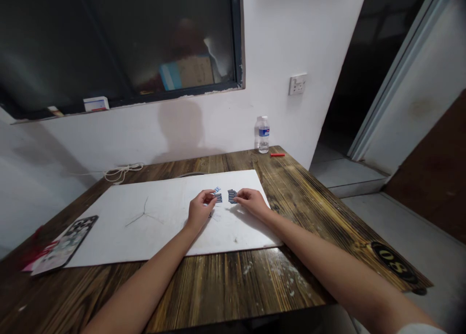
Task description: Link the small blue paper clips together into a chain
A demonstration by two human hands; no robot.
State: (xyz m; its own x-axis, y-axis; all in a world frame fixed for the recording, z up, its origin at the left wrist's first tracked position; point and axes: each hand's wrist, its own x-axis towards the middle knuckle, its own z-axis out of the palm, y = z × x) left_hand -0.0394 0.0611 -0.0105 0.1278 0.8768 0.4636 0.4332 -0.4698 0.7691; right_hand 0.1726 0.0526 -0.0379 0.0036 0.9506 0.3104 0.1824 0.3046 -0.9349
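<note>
Blue-and-white striped pieces (232,196) lay in 2 small groups toward the far edge of a white board (109,242), with a smaller scrap (217,190) just beyond the left group. The left hand (200,210) and right hand (253,203) were apart, a narrow gap between them, with their fingertips at the 2 groups. The fingers hid part of each piece, so I could not tell whether either hand was clamped on a piece or only touching it. The pieces were too small to read, and their material was unclear.

The board seemed to lie there to give a smooth, pale surface that made the small pieces easy to see. It rested on a dark wooden table (233,295), with a phone in a patterned case (65,242) at the left, overlapping its corner and partly cut off from view by its angle. A plastic water bottle (262,135) and a red stick-shaped object (277,155) stood back by the wall, out of the way of the hands.
</note>
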